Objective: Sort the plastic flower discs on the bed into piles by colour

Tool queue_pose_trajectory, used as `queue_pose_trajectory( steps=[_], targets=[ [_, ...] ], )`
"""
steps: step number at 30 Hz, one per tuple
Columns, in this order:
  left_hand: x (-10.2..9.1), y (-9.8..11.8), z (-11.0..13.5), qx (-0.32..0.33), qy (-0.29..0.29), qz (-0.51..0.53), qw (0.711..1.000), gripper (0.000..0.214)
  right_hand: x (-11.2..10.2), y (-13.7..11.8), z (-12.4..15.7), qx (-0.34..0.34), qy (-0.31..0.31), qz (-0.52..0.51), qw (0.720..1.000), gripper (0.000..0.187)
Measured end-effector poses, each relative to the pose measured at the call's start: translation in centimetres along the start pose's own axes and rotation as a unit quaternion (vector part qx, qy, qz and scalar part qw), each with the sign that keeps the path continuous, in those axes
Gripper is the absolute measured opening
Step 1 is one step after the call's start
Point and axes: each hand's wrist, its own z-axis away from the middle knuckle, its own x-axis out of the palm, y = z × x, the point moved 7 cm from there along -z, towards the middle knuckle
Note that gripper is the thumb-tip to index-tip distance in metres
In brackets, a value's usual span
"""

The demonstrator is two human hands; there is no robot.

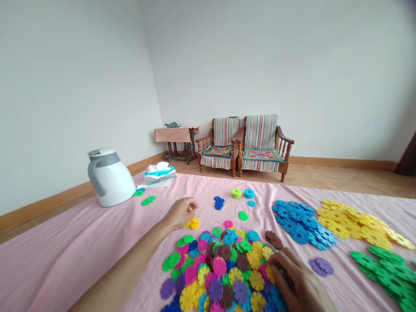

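Observed at left a white jug (117, 184) with grey handle (92, 175) and collar (108, 160), upright on pink cloth (78, 247), near a blue-and-white tissue box (159, 174) topped by a protruding tissue (162, 165). Noted beyond, before a pale wall (308, 65), a cloth-covered side table (173, 135) bearing a bluish bundle (173, 125), then a narrower armchair (233, 152) and a wider armchair (286, 162), both wooden, with striped covers (261, 130) and patterned seat mats (262, 154).

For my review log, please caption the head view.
Left hand beside a few yellow discs, right hand at a multicolored pile of notched discs on pink cloth.
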Motion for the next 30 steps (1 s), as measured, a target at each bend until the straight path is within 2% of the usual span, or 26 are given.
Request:
queue_pose_trajectory(
  steps=[3, 7, 10, 13, 15, 19, 20, 24, 28, 30],
  targets=[
    [-0.6, 1.8, 2.6, 0.045, -0.023, 0.008, 0.999, 0.017, 0.0, 0.1, 0.0, 0.001, -0.002, 0.008, 1.000, 0.018],
    [-1.3, 4.0, 7.2, 0.101, -0.113, 0.000, 0.989, 0.032, 0.2, 0.3, 0.1, 0.002, 0.001, 0.030, 1.000, 0.018],
    [-1.6, 3.5, 10.4, 0.120, -0.205, -0.065, 0.969, 0.067, 0.3, 0.2, 0.2, 0.005, -0.003, 0.043, 0.999, 0.019],
    [-1.6, 1.8, 12.0, 0.096, -0.245, -0.109, 0.959, 0.093, 0.1, 0.1, 0.2, 0.003, 0.002, 0.049, 0.999, 0.020],
    [-1.3, 1.3, 12.3, 0.080, -0.245, -0.109, 0.960, 0.091, 0.0, 0.1, 0.2, 0.003, 0.004, 0.051, 0.999, 0.020],
    [-0.1, 2.3, 11.5, 0.046, -0.214, -0.064, 0.974, 0.047, 0.5, 0.4, 0.3, 0.010, -0.017, 0.050, 0.999, 0.022],
    [0.2, 2.8, 11.3, 0.045, -0.205, -0.055, 0.976, 0.042, 0.6, 0.4, 0.3, 0.011, -0.020, 0.050, 0.999, 0.022],
    [0.9, 4.5, 10.4, 0.082, -0.178, -0.035, 0.980, 0.052, 0.5, 0.3, 0.3, 0.005, -0.010, 0.038, 0.999, 0.021],
    [1.3, 5.5, 9.8, 0.114, -0.198, -0.014, 0.973, 0.059, 0.3, 0.1, 0.2, 0.004, -0.004, 0.029, 1.000, 0.020],
    [1.4, 6.3, 9.2, 0.137, -0.206, 0.021, 0.969, 0.055, 0.2, 0.0, 0.2, 0.006, -0.005, 0.026, 1.000, 0.020]
  ],
)
